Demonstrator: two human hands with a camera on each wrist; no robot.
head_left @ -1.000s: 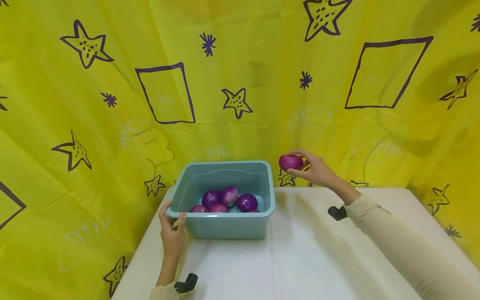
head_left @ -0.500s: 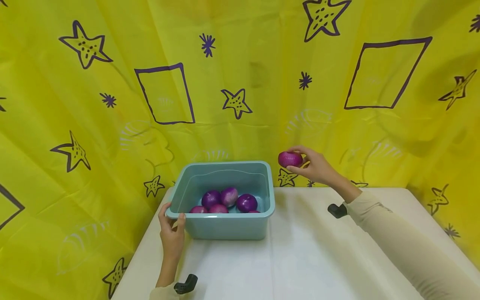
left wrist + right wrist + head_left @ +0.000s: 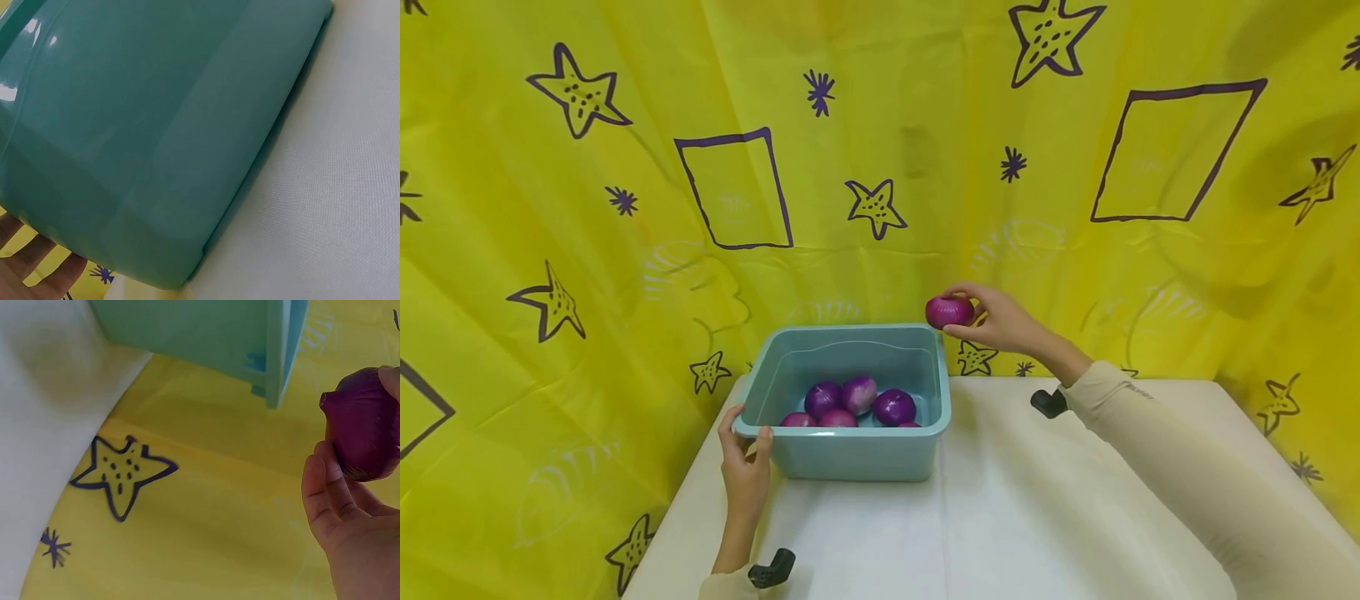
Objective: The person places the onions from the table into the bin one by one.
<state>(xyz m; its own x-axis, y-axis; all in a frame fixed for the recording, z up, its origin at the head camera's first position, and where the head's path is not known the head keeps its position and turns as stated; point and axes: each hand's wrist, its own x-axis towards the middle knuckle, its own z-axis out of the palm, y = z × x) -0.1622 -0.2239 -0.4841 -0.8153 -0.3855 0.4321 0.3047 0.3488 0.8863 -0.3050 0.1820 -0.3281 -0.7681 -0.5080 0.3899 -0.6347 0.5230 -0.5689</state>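
My right hand holds a red onion between thumb and fingers, raised just over the back right corner of the light blue plastic bin. In the right wrist view the same onion shows its pointed end, the bin's underside rim nearby. With thumb and fingers my left hand grips the bin's front left corner; its fingers lie along the wall in the left wrist view. Inside the bin sit several red onions, some partly hidden by the front wall.
The bin stands on a table with a white cloth. Behind and beside it hangs a yellow curtain with printed stars and squares. Each wrist wears a small black camera mount.
My right hand has carried the onion left and slightly upward, from beside the bin to over its back right corner. The left hand and the bin have stayed in place.
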